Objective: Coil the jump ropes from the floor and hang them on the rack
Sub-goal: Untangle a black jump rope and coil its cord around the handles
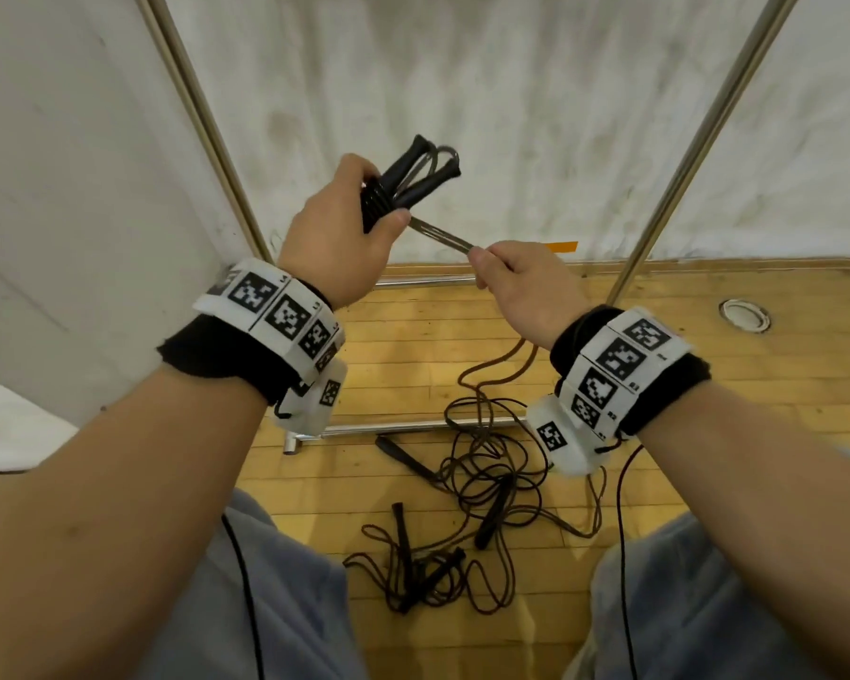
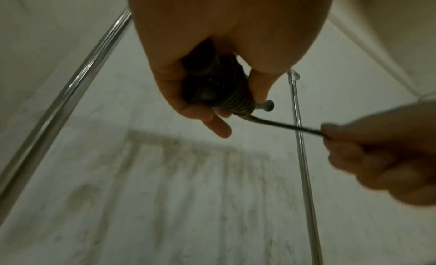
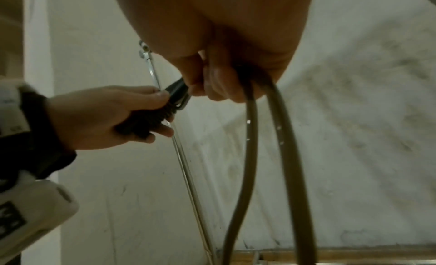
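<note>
Rope in hand (image 1: pixel 442 234): you hold it in the air in front of the rack, clear of the floor; a doubled strand runs taut between your two hands.
Wraps: several turns lie side by side round the two black handles (image 1: pixel 415 176), which stick up and out of your fist. Judged: you are binding the coil shut with the last length.
Left hand (image 1: pixel 337 238): fingers curled round the wrapped bundle, thumb pressed on the turns, likely so they cannot slip.
Right hand (image 1: pixel 523 282): fingers pinch the strand close to the bundle to keep tension; in the right wrist view two lengths hang down from this fist.
Ropes on floor (image 1: pixel 482 488): a loose tangle with black handles lies between your knees, over the rack's front base bar; not yet coiled.
Rack (image 1: pixel 702 139): chrome uprights stand left and right against the wall; no hanging bar shows in the head view.
Risk, judged: slackening the right hand would let the turns spring loose.
</note>
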The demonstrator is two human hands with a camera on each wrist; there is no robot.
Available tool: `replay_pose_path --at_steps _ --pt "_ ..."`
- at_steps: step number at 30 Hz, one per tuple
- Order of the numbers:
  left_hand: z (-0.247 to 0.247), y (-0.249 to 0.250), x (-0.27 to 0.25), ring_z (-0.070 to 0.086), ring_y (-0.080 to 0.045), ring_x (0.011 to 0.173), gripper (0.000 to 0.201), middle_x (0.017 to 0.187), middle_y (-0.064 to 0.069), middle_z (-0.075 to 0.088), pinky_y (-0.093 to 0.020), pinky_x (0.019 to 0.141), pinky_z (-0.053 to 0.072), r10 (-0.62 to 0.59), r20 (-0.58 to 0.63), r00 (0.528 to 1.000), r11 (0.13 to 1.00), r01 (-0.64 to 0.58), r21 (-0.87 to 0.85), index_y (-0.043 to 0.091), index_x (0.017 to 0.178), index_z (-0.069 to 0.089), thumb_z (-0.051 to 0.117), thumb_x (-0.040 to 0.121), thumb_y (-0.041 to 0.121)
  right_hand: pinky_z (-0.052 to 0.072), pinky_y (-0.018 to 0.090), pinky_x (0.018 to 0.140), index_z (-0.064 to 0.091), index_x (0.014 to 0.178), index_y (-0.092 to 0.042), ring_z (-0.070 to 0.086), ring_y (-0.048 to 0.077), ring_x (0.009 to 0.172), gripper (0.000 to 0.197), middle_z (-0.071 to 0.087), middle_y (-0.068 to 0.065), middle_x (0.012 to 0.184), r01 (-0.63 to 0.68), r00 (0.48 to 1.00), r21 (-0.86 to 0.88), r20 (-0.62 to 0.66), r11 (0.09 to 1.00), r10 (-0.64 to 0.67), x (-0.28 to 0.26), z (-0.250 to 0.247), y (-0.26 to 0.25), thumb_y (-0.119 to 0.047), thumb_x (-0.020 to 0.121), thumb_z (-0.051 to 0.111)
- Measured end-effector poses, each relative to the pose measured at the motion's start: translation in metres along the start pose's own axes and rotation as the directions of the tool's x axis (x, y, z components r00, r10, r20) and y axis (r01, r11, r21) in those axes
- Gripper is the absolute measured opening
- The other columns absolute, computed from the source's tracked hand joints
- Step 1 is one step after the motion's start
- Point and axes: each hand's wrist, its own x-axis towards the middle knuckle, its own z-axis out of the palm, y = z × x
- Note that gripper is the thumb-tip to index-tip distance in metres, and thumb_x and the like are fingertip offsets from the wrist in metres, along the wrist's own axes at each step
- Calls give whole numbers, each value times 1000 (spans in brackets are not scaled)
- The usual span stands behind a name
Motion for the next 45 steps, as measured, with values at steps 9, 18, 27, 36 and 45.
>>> replay_pose_path --at_steps 9,18,27,36,45 --pt "30 -12 -2 54 -15 80 34 90 9 53 -26 64 38 -1 84 997 999 -2 47 19 118 48 55 92 39 32 12 47 50 63 -7 36 8 45 46 39 -6 50 106 994 -48 8 993 -106 -12 -11 -21 -35 98 40" --pt "46 -8 -2 54 -20 75 39 88 4 52 -34 65 46 -48 248 968 974 -9 225 19 115 41 56 90 43 35 7 48 62 77 -14 45 -5 44 24 44 -9 54 77 993 -66 97 995 -71 -19 -25 -11 -25 94 49" --pt "68 15 -25 36 -3 52 40 66 16 46 -18 43 21 167 278 946 913 -255 319 29 96 47 57 78 63 34 9 53 64 75 -10 44 8 56 34 50 -5 63 41 989 -114 -135 993 -56 -9 -32 -5 -31 96 46" --pt "66 25 -29 52 -10 60 23 64 13 51 -23 45 30 146 353 924 930 -250 269 35 81 46 57 81 55 36 20 51 65 73 -9 51 14 57 39 55 -2 61 -33 988 -167 -155 985 7 -1 -34 4 -40 91 51" --pt "56 25 -35 56 -12 61 21 66 12 57 -23 51 39 302 379 875 926 -364 103 26 91 62 62 82 45 27 12 39 70 73 -8 35 5 37 38 37 -8 43 -107 990 11 -94 994 108 6 -41 14 -44 83 64"
